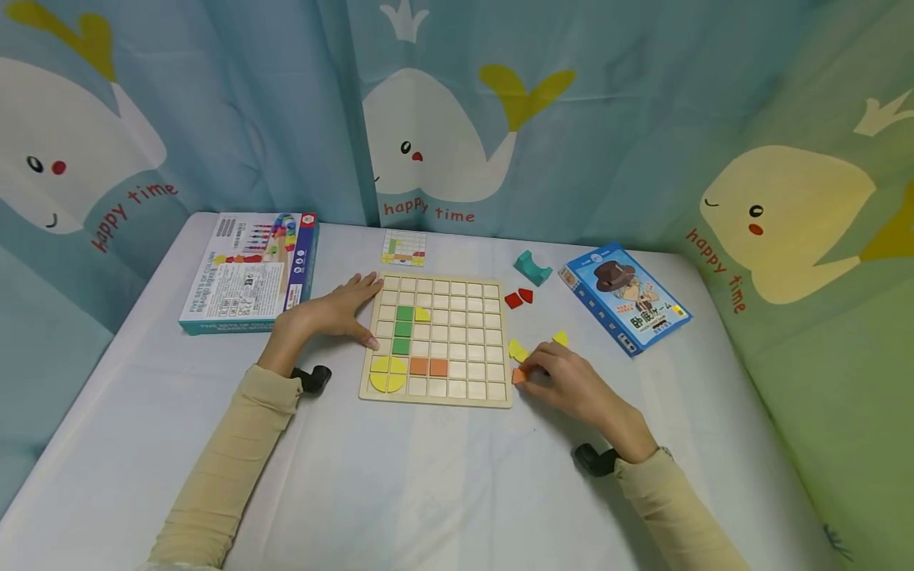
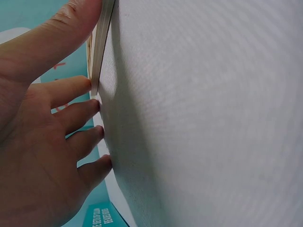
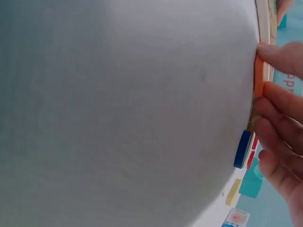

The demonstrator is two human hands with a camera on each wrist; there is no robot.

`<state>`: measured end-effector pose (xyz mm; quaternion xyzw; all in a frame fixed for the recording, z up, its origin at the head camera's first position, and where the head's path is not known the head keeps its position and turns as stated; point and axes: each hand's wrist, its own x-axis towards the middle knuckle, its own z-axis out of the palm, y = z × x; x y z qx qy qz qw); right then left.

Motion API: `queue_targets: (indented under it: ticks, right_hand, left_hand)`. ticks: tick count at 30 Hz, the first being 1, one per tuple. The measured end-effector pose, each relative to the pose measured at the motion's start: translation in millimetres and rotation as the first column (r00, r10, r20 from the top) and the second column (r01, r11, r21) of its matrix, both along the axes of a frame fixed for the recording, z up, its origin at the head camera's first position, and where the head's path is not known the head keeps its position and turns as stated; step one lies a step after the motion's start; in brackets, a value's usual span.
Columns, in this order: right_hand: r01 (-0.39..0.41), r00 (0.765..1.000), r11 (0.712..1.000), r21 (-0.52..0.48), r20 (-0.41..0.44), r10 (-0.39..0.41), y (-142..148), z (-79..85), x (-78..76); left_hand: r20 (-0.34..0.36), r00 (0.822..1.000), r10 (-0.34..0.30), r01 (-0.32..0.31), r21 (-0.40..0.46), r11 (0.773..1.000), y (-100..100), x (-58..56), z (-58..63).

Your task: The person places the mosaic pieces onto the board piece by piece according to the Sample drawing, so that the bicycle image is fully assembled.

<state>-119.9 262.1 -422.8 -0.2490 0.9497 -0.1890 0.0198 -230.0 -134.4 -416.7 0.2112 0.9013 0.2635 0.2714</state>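
Note:
A wooden grid board [image 1: 457, 317] lies on the table, with green squares [image 1: 403, 328], orange squares [image 1: 428, 367], a yellow quarter-round [image 1: 423, 315] and a yellow circle of pieces [image 1: 388, 374] on it. My left hand [image 1: 332, 313] rests at the board's left edge, thumb on the rim and fingers spread; the left wrist view shows the fingertips [image 2: 97, 105] touching down beside it. Just off the right edge, my right hand [image 1: 574, 385] pinches an orange tile [image 3: 259, 75] between thumb and finger. Yellow pieces [image 1: 517, 350] and a blue piece [image 3: 243, 149] lie close to that hand.
Red pieces [image 1: 514, 300] and a teal holder [image 1: 532, 268] lie right of the board. A pattern card [image 1: 403, 247] is behind it. A blue game box [image 1: 628, 297] stands at the right, a bead-game box [image 1: 250, 274] at the left. A whale-print curtain [image 1: 443, 135] hangs behind.

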Motion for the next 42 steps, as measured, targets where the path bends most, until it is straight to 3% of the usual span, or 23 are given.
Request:
queue_targets:
  ticks: [5, 11, 19, 31, 42]
  right_hand:
    - [0.013, 1.000, 1.000, 0.004, 0.016, -0.013, 1, 4.1, -0.8]
    - [-0.032, 0.999, 0.999, -0.015, -0.007, 0.032, 3, 4.0, -3.5]
    - [-0.102, 0.994, 0.986, -0.131, -0.051, 0.097, -3, 5.9, -8.1]
    - [-0.153, 0.988, 0.974, -0.164, -0.010, 0.154, -28, 10.7, -16.2]
    - [-0.181, 0.978, 0.971, -0.157, 0.080, 0.195, -46, 11.5, -22.9]
  left_hand:
    - [-0.003, 1.000, -0.003, 0.003, -0.002, 1.000, -1, -0.5, -1.3]
    - [-0.006, 1.000, -0.002, 0.002, -0.002, 1.000, -2, -0.2, -1.9]
    - [-0.002, 1.000, 0.007, -0.007, -0.001, 1.000, -2, 0.3, -0.8]
    - [-0.003, 1.000, 0.006, -0.006, -0.003, 1.000, -2, 1.0, -0.3]
    - [-0.001, 1.000, 0.018, -0.018, -0.002, 1.000, -2, 1.8, 0.3]
